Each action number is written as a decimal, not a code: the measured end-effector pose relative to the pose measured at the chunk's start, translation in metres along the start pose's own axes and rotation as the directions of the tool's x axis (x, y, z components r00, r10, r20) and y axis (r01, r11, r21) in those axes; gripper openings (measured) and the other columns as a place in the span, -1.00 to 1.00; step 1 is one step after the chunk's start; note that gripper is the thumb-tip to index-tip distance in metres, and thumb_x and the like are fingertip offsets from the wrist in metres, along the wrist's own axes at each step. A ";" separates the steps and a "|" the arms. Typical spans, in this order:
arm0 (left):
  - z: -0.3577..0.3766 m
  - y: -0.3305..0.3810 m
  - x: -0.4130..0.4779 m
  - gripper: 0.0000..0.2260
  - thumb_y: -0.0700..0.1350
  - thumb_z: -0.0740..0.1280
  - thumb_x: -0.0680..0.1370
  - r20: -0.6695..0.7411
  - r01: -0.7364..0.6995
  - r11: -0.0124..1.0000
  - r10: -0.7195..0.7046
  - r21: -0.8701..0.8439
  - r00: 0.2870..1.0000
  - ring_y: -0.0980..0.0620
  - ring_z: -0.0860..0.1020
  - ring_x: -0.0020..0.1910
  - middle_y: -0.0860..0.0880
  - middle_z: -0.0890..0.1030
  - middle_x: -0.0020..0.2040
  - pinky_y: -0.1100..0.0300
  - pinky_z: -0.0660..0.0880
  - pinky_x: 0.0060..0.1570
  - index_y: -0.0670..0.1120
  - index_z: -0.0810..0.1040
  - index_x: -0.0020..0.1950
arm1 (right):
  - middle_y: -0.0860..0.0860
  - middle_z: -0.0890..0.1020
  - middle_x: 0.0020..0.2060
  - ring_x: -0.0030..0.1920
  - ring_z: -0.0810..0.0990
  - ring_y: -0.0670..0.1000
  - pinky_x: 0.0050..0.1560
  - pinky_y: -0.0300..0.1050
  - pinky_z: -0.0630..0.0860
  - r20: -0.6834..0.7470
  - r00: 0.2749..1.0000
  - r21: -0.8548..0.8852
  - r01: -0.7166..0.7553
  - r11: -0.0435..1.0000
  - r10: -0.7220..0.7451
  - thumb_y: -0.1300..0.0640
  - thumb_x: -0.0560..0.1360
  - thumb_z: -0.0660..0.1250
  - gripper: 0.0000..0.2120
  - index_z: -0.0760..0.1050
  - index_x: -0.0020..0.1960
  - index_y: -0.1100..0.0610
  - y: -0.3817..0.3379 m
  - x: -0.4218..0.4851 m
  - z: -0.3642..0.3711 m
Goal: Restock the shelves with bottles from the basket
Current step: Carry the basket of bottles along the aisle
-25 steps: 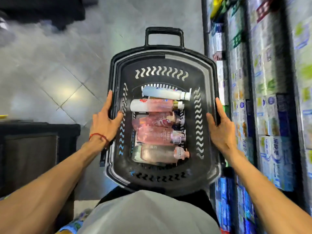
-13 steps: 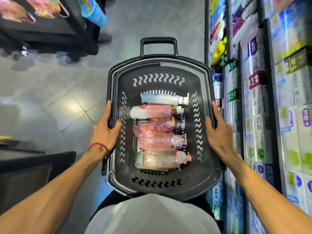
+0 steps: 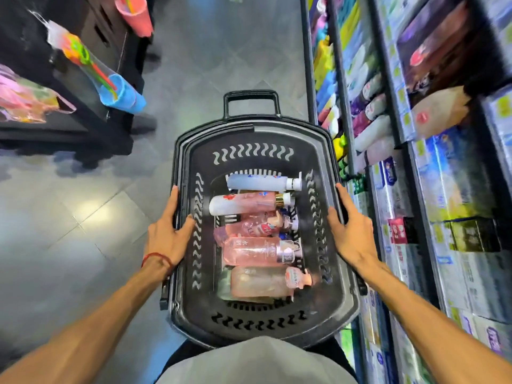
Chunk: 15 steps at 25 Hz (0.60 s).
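A black plastic basket (image 3: pixel 255 134) with a pull handle is held in front of me above the floor. My left hand (image 3: pixel 166 231) grips its left rim, thumb inside the wall. My right hand (image 3: pixel 350 231) grips the right rim the same way. Several bottles lie on their sides in the bottom: a white bottle (image 3: pixel 260 182) at the far end, a white-and-pink bottle (image 3: pixel 243 203) behind it, and pink bottles such as the one (image 3: pixel 255 252) nearer me. Shelves (image 3: pixel 415 167) packed with boxes and bottles run along my right.
A dark display stand (image 3: pixel 83 106) with hanging bags of coloured toys and a blue cup stands at the left. Grey tiled floor (image 3: pixel 83 217) stretches ahead between the stand and the shelves. My light shirt fills the bottom of the view.
The view has moved forward along the aisle: the stand with toys came into sight at the left and other shelf goods at the right. Both hands keep the same hold on the basket.
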<state>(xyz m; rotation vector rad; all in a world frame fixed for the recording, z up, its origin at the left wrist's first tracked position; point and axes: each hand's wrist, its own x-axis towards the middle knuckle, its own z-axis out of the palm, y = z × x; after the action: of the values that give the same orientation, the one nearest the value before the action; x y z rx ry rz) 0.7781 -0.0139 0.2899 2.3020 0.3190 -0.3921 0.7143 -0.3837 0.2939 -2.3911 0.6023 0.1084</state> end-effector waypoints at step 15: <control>-0.004 0.229 0.382 -0.34 0.03 0.33 0.61 0.081 -0.070 0.991 0.061 0.114 0.995 -0.34 0.57 0.02 -0.24 0.69 0.06 -0.07 0.50 0.16 0.31 0.09 0.62 | 0.12 0.44 -0.52 -0.45 0.40 0.18 -0.28 0.08 0.43 -0.047 0.996 -0.028 -0.082 0.996 0.081 0.01 0.66 0.28 -0.41 0.19 0.64 -0.22 -0.100 0.392 -0.040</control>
<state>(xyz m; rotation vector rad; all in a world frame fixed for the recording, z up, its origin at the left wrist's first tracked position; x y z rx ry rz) 1.2091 -0.1244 0.2990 2.3978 0.1860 -0.4764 1.1054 -0.4960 0.2939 -2.4040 0.7248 0.0996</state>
